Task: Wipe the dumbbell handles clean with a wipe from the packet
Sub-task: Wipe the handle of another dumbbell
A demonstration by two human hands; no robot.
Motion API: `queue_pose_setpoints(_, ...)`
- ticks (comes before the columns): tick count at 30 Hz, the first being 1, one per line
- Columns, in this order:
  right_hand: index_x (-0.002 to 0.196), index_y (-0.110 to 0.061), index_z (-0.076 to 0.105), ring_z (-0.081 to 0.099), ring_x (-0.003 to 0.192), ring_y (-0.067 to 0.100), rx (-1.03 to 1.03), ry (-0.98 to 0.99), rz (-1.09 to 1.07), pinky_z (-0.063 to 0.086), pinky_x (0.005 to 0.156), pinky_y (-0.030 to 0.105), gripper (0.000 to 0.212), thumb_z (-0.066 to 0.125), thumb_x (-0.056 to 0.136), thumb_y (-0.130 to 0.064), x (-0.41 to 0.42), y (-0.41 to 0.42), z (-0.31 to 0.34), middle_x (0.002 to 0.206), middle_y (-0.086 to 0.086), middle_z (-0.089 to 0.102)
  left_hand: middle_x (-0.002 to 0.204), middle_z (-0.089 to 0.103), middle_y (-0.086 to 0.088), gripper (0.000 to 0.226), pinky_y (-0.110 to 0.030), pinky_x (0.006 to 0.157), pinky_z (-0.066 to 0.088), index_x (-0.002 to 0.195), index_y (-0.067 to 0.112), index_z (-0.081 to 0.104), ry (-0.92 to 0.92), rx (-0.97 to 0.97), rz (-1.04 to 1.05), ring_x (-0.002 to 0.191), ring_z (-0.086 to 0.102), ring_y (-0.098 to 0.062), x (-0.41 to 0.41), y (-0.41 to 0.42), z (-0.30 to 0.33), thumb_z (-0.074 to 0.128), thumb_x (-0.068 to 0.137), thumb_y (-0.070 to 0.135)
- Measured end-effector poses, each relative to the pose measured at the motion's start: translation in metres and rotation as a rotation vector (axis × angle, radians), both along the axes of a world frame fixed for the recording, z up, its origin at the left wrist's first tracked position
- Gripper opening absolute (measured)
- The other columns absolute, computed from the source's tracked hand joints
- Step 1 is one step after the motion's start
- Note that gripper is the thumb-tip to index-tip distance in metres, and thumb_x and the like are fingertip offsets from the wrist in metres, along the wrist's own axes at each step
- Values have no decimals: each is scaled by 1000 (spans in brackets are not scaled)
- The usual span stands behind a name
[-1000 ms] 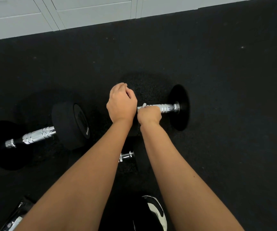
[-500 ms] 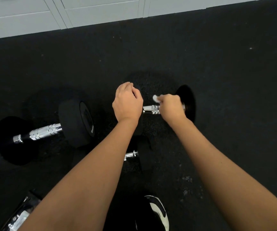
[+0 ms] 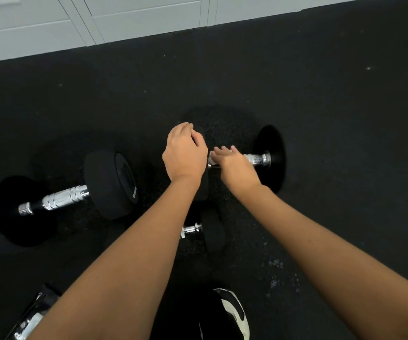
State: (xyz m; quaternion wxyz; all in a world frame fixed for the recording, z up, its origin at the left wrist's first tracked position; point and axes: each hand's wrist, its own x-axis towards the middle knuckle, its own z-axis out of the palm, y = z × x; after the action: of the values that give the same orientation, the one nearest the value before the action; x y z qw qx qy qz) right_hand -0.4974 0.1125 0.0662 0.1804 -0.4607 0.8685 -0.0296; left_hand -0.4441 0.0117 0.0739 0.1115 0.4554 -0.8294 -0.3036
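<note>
- Black-and-white shoe (image 3: 234, 315) sits at the bottom edge of the view, between the 2 forearms.
- Shiny dark packet (image 3: 29, 317) lies at the lower left corner on the floor (image 3: 345, 143), partly cut off by the frame and by the left forearm.
- Just beyond the shoe, a small dumbbell (image 3: 210, 231) lies on the floor; only its chrome handle end and 1 black weight show past the left forearm.
- To the left, a large dumbbell (image 3: 75, 195) lies tilted on the floor, its chrome handle bare between 2 black round weights, well apart from both hands.
- The left hand (image 3: 184, 153) rests on top of the near weight of the far dumbbell (image 3: 269, 158), fingers curled over it, a clenched grip round that weight.
- The right hand (image 3: 234, 165) lies over the far dumbbell's chrome handle, just beside the left hand; its fingers (image 3: 222, 150) look stretched and are blurred.
- A pale bit at the handle under those fingers may be the wipe (image 3: 213, 158); whether the hand grasps it I cannot tell.
- Beyond the dumbbells the black floor runs up to pale grey cabinet fronts (image 3: 124, 18).
</note>
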Motion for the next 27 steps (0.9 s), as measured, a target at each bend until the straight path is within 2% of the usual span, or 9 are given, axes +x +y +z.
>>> queue_pose_setpoints(4,141,-3,35,29,139,30,-148,17,85,3,116,27,58,42,86,11,19,19,-9,149,13,34,130,56,3,34,-27,93,44,122,15,59,4,-7,4,121,50,-10,0,1,-1,37,97,23)
queue_pose_setpoints(7,129,0,52,47,127,34,-147,89,139,14,109,43,66,59,67,22,7,36,-17,136,15,52,130,56,3,34,-27,92,44,122,14,59,6,-15,-3,121,50,-10,1,1,0,37,97,23)
queue_pose_setpoints(10,127,4,52,48,124,39,-105,100,83,16,108,44,60,56,70,21,10,24,-17,134,20,52,129,57,3,34,-28,93,44,122,14,59,5,-7,3,121,50,-11,0,-1,0,37,97,22)
queue_pose_setpoints(13,117,4,61,58,114,37,-130,142,170,30,102,46,46,52,72,11,22,25,-25,124,19,60,129,56,3,35,-29,93,44,121,14,59,1,3,3,121,50,-11,-1,0,1,36,97,22)
queue_pose_setpoints(16,117,0,62,59,114,33,-155,229,253,33,101,48,50,43,72,7,9,37,-24,124,15,62,129,56,4,34,-26,91,43,122,14,59,2,-5,2,120,50,-10,-1,1,1,37,97,23)
queue_pose_setpoints(18,124,1,57,55,119,35,-126,251,190,26,106,48,56,47,71,14,1,38,-18,129,15,58,130,56,4,34,-26,90,43,122,15,59,0,0,5,121,50,-9,0,0,0,36,97,23)
queue_pose_setpoints(21,139,1,37,34,136,37,-88,230,167,3,113,36,57,43,84,15,3,26,-20,146,17,38,130,56,4,35,-27,91,43,121,14,60,2,8,5,121,50,-10,0,0,1,36,97,23)
queue_pose_setpoints(22,138,2,38,34,135,38,-86,219,184,4,113,35,56,42,84,15,8,22,-21,146,18,38,130,56,4,35,-27,92,43,121,14,59,2,7,3,121,50,-10,0,0,1,36,97,23)
queue_pose_setpoints(27,114,1,65,59,114,35,-124,247,361,35,100,49,60,75,57,12,6,41,-24,123,15,62,128,57,4,34,-26,89,44,120,14,60,10,-1,5,120,51,-10,0,0,1,37,97,22)
